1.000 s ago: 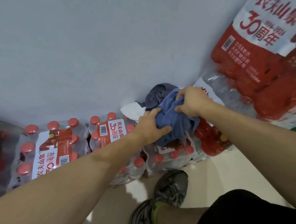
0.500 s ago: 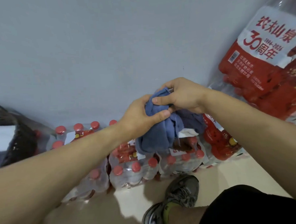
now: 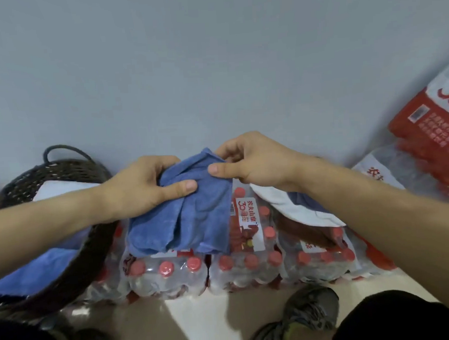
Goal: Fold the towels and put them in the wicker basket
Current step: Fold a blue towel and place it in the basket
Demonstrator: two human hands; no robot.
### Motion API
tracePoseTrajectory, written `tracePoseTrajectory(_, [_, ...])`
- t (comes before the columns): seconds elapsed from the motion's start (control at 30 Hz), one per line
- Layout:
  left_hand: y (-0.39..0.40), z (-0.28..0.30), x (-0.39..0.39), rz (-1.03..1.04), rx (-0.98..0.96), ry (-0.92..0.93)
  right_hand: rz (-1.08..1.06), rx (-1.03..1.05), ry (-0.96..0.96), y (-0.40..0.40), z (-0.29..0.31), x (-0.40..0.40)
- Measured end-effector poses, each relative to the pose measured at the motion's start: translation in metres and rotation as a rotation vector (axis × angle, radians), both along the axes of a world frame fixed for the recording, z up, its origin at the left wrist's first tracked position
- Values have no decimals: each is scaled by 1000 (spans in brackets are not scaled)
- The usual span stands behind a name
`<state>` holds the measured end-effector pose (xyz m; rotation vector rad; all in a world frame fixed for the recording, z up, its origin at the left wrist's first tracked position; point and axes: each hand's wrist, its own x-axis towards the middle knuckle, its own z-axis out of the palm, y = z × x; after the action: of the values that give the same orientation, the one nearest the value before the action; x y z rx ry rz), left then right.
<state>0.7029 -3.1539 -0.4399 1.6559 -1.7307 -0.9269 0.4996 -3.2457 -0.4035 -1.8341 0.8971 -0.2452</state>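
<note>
1. Towel (image 3: 194, 210), blue, hangs bunched between your hands over the water packs (image 3: 245, 262), just right of the basket (image 3: 74, 258).
2. Your left hand (image 3: 143, 187) grips its upper left, fingers curled behind, thumb pressed across the front. Your right hand (image 3: 249, 160) pinches the top corner between thumb and curled fingers.
3. Judged step: opening the towel out for folding. Next you need both top corners found and spread taut.
4. Basket already holds white and blue cloth; it sits under your left forearm.
5. More cloth (image 3: 293, 205), white and grey-blue, lies under your right wrist, awaiting folding.
6. No flat surface shows; bottle caps make uneven support.
</note>
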Motion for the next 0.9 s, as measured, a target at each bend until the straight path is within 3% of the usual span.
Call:
tracePoseTrajectory(0.17, [8,-11,19,77,-18,54,-9,23,-50,14,-6,31])
tracePoseTrajectory(0.4, [11,9,30,85,-8,387,-76,-126,-140,20,7,54])
tracePoseTrajectory(0.53, [14,22,33,110,-17,549,105,-147,82,16,40,52])
tracePoseTrajectory(0.67, [20,32,33,77,-49,607,236,-137,246,12,59,41])
tracePoseTrajectory(0.83, [24,37,35,3,-29,657,166,-123,103,21,50,35])
tracePoseTrajectory(0.9, [25,39,36,26,-32,593,168,-154,80,24,43,36])
